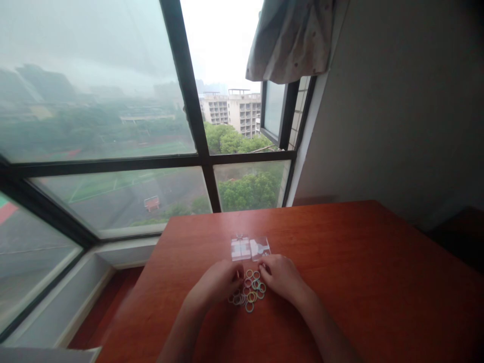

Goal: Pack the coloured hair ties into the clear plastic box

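Observation:
Several small pastel rings (pixel 248 296), which look like hair ties, lie in a loose pile on the reddish-brown wooden table (pixel 340 252). At the pile's left edge is my left hand (pixel 221 281), its fingers curled closed; a small pale edge shows at the fingertips, too small to name. On the opposite side my right hand (pixel 282 275) pinches thumb and forefinger together near the pile's upper right. Whatever it holds, if anything, is hidden. Just beyond both hands, a clear plastic box (pixel 241 248) lies beside a clear flat panel (pixel 260 248), close to my right fingertips.
Large windows (pixel 204 160) with dark frames stand past the table's far and left sides. One sash (pixel 278 113) is swung outward beneath a hanging curtain (pixel 291 43). A plain wall (pixel 385 116) rises at the right. Low ledges (pixel 83 287) run along the left.

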The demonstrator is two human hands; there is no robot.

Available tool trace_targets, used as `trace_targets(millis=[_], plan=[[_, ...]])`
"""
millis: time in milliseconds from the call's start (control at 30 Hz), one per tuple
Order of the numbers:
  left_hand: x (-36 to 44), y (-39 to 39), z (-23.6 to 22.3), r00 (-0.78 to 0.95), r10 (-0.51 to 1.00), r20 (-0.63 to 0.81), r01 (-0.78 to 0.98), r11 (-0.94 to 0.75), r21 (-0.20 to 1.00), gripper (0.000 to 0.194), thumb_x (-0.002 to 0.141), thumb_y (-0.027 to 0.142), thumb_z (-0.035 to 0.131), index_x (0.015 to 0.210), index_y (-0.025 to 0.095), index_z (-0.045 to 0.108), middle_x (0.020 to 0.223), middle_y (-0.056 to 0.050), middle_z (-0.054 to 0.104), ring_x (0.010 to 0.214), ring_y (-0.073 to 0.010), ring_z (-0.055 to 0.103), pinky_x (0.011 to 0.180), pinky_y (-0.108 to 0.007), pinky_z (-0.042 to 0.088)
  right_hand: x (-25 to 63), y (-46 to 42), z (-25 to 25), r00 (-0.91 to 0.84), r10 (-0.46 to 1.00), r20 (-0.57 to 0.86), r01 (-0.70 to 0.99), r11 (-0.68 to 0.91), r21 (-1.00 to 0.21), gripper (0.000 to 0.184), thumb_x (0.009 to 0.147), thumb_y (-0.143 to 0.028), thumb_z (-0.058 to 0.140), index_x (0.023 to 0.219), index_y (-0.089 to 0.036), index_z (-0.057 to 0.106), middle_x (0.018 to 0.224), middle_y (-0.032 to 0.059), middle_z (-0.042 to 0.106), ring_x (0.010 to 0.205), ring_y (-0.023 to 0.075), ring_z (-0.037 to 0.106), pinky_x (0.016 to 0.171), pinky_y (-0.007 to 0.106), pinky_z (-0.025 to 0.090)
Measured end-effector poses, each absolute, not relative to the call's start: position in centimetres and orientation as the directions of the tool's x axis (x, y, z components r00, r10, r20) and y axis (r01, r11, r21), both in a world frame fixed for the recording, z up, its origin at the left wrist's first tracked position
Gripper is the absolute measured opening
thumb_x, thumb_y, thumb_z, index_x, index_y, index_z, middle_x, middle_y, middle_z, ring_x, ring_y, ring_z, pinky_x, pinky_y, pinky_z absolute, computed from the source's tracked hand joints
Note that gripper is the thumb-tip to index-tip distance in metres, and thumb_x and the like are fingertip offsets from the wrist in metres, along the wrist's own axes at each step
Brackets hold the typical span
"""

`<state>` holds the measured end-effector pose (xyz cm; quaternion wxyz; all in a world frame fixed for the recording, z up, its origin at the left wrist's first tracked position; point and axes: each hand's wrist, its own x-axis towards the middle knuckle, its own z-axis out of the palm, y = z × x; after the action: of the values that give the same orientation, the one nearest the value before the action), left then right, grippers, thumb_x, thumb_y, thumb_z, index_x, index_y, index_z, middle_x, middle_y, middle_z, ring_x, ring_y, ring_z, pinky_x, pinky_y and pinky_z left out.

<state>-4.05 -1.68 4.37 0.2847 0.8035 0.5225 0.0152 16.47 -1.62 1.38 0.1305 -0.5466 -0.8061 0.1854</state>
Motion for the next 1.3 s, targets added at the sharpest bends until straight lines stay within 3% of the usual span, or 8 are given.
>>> trace_targets(millis=[167,267,433,667,833,1133,1300], plan=[[-4.3,-1.7,5.0,0.434,0.840,-0.326,0.839,-0.245,0.486,0.020,0.074,0.020,0.049,0.080,0.019,0.068,0.076,-0.001,0.071,0.067,-0.0141,0.061,0.056,-0.021,0.035,16.6,-1.8,1.2,-0.389,0.921,-0.029,0.821,0.333,-0.463,0.019,0.085,-0.020,0.049,0.089,-0.023,0.067,0.089,0.0039,0.072,0.081,0.0172,0.063,0.066,0.024,0.034],[-4.9,-1.8,5.1,0.397,0.850,-0.346,0.858,-0.210,0.468,0.015,0.070,0.028,0.060,0.080,0.019,0.067,0.078,-0.001,0.071,0.067,-0.0151,0.061,0.054,-0.021,0.034,16.4,-2.1,1.3,-0.459,0.888,-0.034,0.766,0.376,-0.521,0.018,0.082,-0.020,0.052,0.091,-0.023,0.067,0.087,0.0022,0.071,0.079,0.0159,0.062,0.066,0.023,0.034],[-4.8,-2.2,5.0,0.391,0.827,-0.404,0.868,-0.186,0.460,0.035,0.055,0.036,0.076,0.085,0.020,0.066,0.081,0.001,0.070,0.067,-0.0157,0.058,0.053,-0.022,0.033,16.6,-2.5,2.0,-0.522,0.851,-0.063,0.713,0.394,-0.580,0.018,0.078,-0.021,0.056,0.092,-0.023,0.067,0.081,-0.0002,0.070,0.070,0.0133,0.058,0.061,0.021,0.032],[-3.7,-2.3,4.5,0.460,0.826,-0.325,0.831,-0.272,0.485,0.020,0.065,0.024,0.063,0.085,0.020,0.064,0.083,0.000,0.069,0.069,-0.0144,0.057,0.056,-0.021,0.034,17.7,-2.4,2.5,-0.564,0.820,-0.100,0.698,0.408,-0.589,0.017,0.074,-0.020,0.057,0.088,-0.023,0.067,0.076,-0.0017,0.066,0.065,0.0118,0.054,0.057,0.021,0.031],[-3.0,-2.1,4.6,0.447,0.853,-0.270,0.831,-0.284,0.478,0.012,0.071,0.022,0.058,0.082,0.019,0.063,0.081,-0.001,0.069,0.068,-0.0146,0.058,0.057,-0.021,0.034,18.7,-2.2,3.0,-0.567,0.808,-0.159,0.679,0.350,-0.646,0.028,0.070,-0.024,0.064,0.098,-0.024,0.064,0.077,-0.0033,0.065,0.066,0.0116,0.054,0.056,0.020,0.031],[-3.4,-1.7,4.7,0.421,0.881,-0.216,0.830,-0.279,0.482,0.026,0.074,0.020,0.055,0.100,0.021,0.061,0.084,-0.002,0.069,0.070,-0.0146,0.059,0.059,-0.021,0.036,18.3,-2.6,3.0,-0.568,0.803,-0.182,0.717,0.374,-0.588,0.026,0.070,-0.022,0.064,0.096,-0.023,0.063,0.081,-0.0028,0.066,0.068,0.0129,0.054,0.056,0.022,0.028],[-3.3,-1.6,4.7,0.411,0.878,-0.247,0.854,-0.276,0.440,0.018,0.075,0.021,0.056,0.092,0.021,0.062,0.087,-0.004,0.070,0.072,-0.0160,0.060,0.059,-0.022,0.036,17.8,-2.6,2.8,-0.552,0.821,-0.148,0.724,0.384,-0.573,0.029,0.072,-0.019,0.061,0.100,-0.025,0.065,0.086,-0.0017,0.068,0.074,0.0149,0.058,0.060,0.022,0.030]])
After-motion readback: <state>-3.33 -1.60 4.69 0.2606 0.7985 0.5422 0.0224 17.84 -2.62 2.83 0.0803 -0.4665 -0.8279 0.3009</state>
